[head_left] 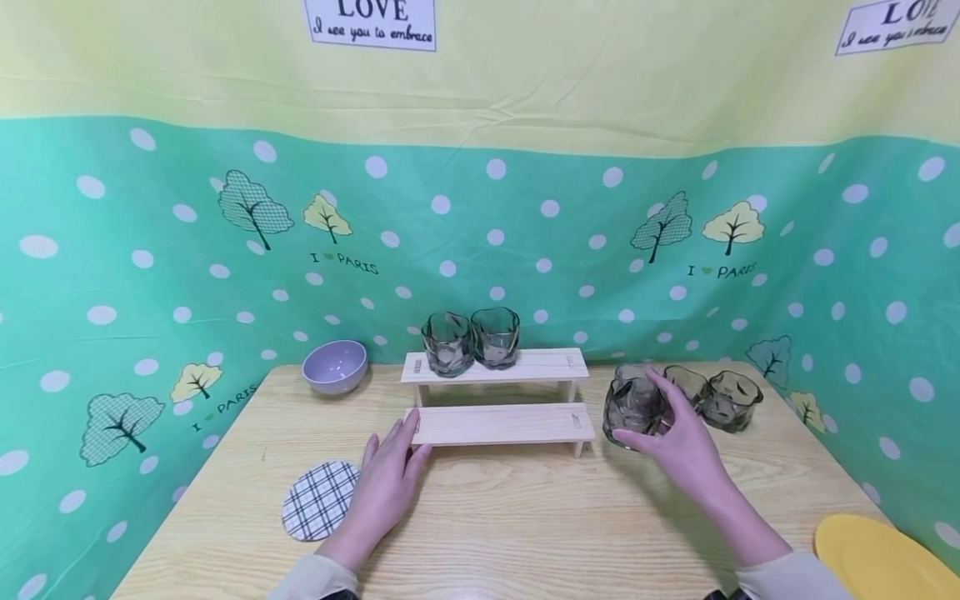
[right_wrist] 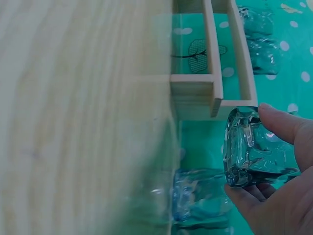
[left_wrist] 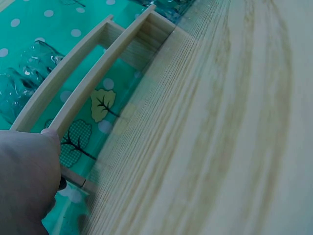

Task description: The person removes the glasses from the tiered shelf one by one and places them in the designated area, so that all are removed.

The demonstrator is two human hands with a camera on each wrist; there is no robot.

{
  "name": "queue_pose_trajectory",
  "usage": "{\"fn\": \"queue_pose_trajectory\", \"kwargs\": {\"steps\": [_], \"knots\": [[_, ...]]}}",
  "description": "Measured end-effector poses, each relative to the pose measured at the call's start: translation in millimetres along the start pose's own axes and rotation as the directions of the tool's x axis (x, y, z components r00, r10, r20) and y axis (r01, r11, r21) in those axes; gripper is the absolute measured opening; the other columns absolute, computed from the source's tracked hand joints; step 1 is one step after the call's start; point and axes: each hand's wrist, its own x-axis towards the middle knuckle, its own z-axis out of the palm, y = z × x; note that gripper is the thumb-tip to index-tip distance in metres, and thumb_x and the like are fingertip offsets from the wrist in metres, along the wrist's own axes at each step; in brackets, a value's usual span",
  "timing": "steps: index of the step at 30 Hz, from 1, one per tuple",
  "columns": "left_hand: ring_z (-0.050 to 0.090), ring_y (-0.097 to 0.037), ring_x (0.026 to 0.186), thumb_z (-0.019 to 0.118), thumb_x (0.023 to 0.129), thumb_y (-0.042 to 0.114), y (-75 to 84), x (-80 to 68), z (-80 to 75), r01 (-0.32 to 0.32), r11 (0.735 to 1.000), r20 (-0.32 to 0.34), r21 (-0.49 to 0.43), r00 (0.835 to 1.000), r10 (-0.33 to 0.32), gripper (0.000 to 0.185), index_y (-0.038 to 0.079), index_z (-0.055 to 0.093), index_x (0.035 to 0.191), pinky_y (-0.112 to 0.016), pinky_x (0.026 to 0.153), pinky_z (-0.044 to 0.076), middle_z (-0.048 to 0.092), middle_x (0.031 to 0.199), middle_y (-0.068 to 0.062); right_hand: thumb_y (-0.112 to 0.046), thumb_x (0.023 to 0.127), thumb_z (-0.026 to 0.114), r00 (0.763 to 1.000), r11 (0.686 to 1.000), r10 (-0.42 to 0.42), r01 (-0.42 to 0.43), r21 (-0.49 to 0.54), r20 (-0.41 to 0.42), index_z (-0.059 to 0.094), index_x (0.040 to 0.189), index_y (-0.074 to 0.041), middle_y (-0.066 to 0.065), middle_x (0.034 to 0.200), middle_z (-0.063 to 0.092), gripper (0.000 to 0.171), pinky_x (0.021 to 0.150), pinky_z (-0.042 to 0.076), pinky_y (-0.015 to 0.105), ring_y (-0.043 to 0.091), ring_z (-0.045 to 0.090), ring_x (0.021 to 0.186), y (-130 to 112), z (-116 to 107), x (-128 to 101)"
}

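Two hands: wavy smoky glass (head_left: 634, 407), pale wood rack (head_left: 501, 423).

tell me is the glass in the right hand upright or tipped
Upright: the glass stands mouth up in the head view, gripped by the right hand.

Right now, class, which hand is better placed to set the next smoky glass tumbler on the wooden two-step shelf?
Right hand: it grips a smoky glass tumbler beside the wooden two-step shelf. Left hand only steadies it.

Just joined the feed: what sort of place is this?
Probably a staged tabletop, not a real kitchen: a wooden table backed by a printed cloth, with a small two-step shelf holding glasses.
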Motion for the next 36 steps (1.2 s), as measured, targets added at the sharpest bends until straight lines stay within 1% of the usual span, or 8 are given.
{"fn": "queue_pose_trajectory", "kwargs": {"steps": [4,6,11,18,24,28,32,36], "knots": [[0.043,-0.043,0.157,0.062,0.115,0.029,-0.4,0.0,0.1,0.008,1.0,0.005,0.001,1.0,-0.008,0.065,0.006,0.039,0.171,-0.07,0.132,0.013,0.048,0.168,-0.02,-0.041,0.085,0.098,1.0,1.0,0.014,-0.014,0.008,0.017,0.018,0.178,-0.015,0.032,0.178,0.019,0.125,0.118,0.038,0.077,0.065,0.037,0.149,9.6,0.9,-0.5],[0.042,-0.043,0.157,0.061,0.116,0.029,-0.6,0.6,-0.3,0.013,1.0,0.01,-0.001,1.0,-0.013,0.065,0.006,0.038,0.172,-0.069,0.133,0.012,0.046,0.169,-0.02,-0.041,0.086,0.098,0.999,1.0,0.024,-0.024,-0.002,0.021,0.018,0.178,-0.014,0.033,0.177,0.02,0.125,0.118,0.037,0.078,0.065,0.036,0.149,13.8,0.9,-0.3],[0.041,-0.042,0.158,0.06,0.116,0.029,-1.2,2.5,-1.3,0.014,1.0,0.013,-0.007,1.0,-0.014,0.065,0.006,0.037,0.172,-0.068,0.133,0.011,0.045,0.169,-0.019,-0.039,0.086,0.098,0.998,0.999,0.043,-0.043,-0.017,0.042,0.017,0.178,-0.014,0.035,0.176,0.019,0.125,0.12,0.031,0.081,0.065,0.031,0.152,22.5,-0.4,2.3],[0.04,-0.042,0.158,0.06,0.116,0.029,-1.1,3.1,-1.6,0.019,1.0,0.023,-0.014,1.0,-0.019,0.065,0.006,0.036,0.172,-0.068,0.133,0.011,0.044,0.17,-0.019,-0.034,0.086,0.098,0.995,0.998,0.061,-0.059,-0.028,0.076,0.019,0.177,-0.014,0.036,0.177,0.017,0.123,0.117,0.029,0.084,0.067,0.029,0.152,29.3,-1.9,5.4],[0.044,-0.043,0.156,0.062,0.115,0.028,-1.6,2.9,-0.4,-0.01,1.0,-0.008,0.0,1.0,0.01,0.064,0.005,0.039,0.171,-0.071,0.131,0.015,0.048,0.167,-0.02,-0.032,0.086,0.098,0.994,0.997,0.065,-0.061,-0.04,0.092,0.022,0.177,-0.014,0.035,0.177,0.017,0.12,0.118,0.027,0.085,0.067,0.026,0.153,33.7,-0.9,8.1],[0.046,-0.045,0.154,0.063,0.115,0.026,-1.2,2.7,-0.2,-0.027,1.0,-0.025,0.002,0.999,0.027,0.063,0.004,0.042,0.169,-0.073,0.13,0.017,0.052,0.165,-0.022,-0.025,0.086,0.098,0.994,0.998,0.062,-0.058,-0.04,0.089,0.023,0.177,-0.013,0.035,0.177,0.017,0.118,0.118,0.027,0.084,0.066,0.026,0.153,36.3,-0.1,8.7],[0.045,-0.044,0.155,0.063,0.115,0.026,-1.2,2.8,-0.3,-0.016,1.0,-0.011,0.002,1.0,0.016,0.063,0.005,0.041,0.17,-0.072,0.131,0.017,0.051,0.165,-0.021,-0.021,0.085,0.099,0.994,0.998,0.064,-0.061,-0.032,0.084,0.024,0.176,-0.013,0.035,0.177,0.017,0.118,0.119,0.028,0.083,0.066,0.026,0.153,39.5,0.7,9.4],[0.043,-0.042,0.157,0.062,0.115,0.027,-1.5,3.1,-0.3,-0.002,1.0,0.01,0.004,1.0,0.002,0.064,0.006,0.039,0.171,-0.07,0.132,0.014,0.049,0.167,-0.02,-0.02,0.085,0.099,0.994,0.998,0.064,-0.062,-0.032,0.084,0.024,0.176,-0.012,0.035,0.177,0.018,0.119,0.12,0.027,0.083,0.065,0.027,0.154,42.5,2.2,10.0]]}}
